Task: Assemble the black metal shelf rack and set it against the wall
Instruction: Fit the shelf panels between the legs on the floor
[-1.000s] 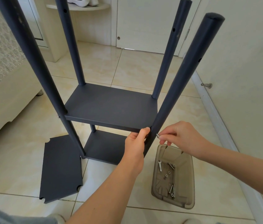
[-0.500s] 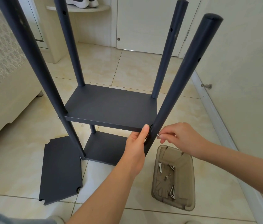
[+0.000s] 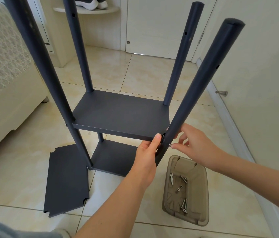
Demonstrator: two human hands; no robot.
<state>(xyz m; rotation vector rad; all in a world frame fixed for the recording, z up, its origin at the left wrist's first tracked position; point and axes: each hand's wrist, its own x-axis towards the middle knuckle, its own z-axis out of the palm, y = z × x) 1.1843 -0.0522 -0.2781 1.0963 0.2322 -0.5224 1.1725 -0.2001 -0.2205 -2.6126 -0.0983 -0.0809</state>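
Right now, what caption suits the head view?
Left hand grips the shelf; right hand pinches a screw at the post.

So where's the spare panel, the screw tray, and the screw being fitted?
Panel (image 3: 66, 179), head view, middle of its top face.
Tray (image 3: 197, 186), head view, inner right wall.
Screw (image 3: 170, 145), head view, its silver head.

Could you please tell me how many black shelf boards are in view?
3. The upper board is fixed at mid-height, the lower board sits beneath it, and the loose board lies on the tiles at left. Others may lie outside the frame.
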